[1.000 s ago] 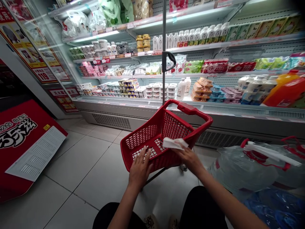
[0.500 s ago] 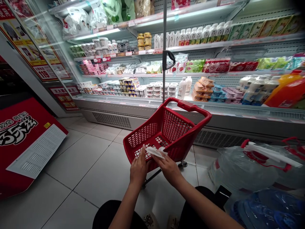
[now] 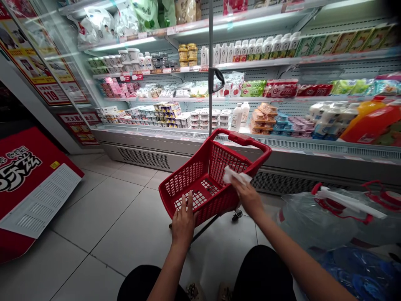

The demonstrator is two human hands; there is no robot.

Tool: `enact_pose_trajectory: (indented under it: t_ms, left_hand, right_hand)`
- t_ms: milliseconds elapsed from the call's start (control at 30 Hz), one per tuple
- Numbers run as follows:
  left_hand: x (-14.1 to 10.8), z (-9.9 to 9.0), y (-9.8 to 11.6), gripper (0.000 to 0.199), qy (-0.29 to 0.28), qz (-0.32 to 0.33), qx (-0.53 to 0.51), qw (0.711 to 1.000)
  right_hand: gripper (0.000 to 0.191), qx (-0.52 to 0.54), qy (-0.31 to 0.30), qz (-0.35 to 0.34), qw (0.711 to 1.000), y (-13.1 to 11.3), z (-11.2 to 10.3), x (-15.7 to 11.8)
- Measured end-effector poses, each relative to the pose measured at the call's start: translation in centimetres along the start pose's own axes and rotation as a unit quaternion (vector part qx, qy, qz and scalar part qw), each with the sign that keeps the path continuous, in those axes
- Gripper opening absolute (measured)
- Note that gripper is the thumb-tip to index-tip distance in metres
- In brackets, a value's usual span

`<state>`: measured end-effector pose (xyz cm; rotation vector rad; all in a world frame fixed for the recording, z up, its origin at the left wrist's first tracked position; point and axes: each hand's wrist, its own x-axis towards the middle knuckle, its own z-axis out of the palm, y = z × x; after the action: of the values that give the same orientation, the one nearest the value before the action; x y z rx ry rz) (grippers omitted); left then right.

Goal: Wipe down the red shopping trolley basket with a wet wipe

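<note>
The red cart point(image 3: 188, 174) stands on the tiled floor point(image 3: 125, 225), just before the person's knees. At its near rim, toward the handle, is a white cloth point(image 3: 230, 175) — pinched in the right hand point(image 3: 249, 198). The left hand point(image 3: 183, 225) rests farther along that rim, fingers straight and slightly spread. Beyond runs a chilled case point(image 3: 139, 146) — large clear bottles point(image 3: 316, 217) stand at right.
</note>
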<state>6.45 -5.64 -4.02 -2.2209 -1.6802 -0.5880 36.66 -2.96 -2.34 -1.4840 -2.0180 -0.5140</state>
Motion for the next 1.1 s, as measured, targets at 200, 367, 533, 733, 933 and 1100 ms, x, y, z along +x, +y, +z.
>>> enact_pose_trajectory:
  t_ms: [200, 367, 533, 733, 933, 1100]
  left_hand:
    - [0.6, 0.2, 1.6, 0.086, -0.012, 0.019, -0.078, 0.997]
    - [0.8, -0.8, -2.7, 0.101, -0.054, 0.115, -0.131, 0.983]
    - [0.9, -0.3, -4.6, 0.093, -0.048, 0.119, -0.076, 0.989]
    - [1.2, 0.7, -1.3, 0.087, -0.029, 0.078, -0.07, 0.994]
    - [1.3, 0.6, 0.1, 0.083, -0.019, 0.068, -0.052, 0.996]
    - [0.7, -0.2, 0.1, 0.089, -0.023, 0.063, -0.059, 0.996]
  right_hand:
    - [0.079, 0.103, -0.032, -0.106, 0.989, -11.1, 2.7, -2.4]
    - [0.08, 0.078, -0.037, -0.136, 0.987, -4.7, 1.6, -2.2]
    - [0.079, 0.008, -0.042, -0.038, 0.998, 3.4, 0.7, 0.1]
    - [0.081, 0.071, -0.041, -0.007, 0.997, -4.1, 1.9, -1.0]
    - [0.074, 0.14, -0.079, -0.143, 0.977, -11.6, 1.5, -4.5]
    - [0.072, 0.117, -0.072, -0.137, 0.981, -5.6, 1.3, -2.9]
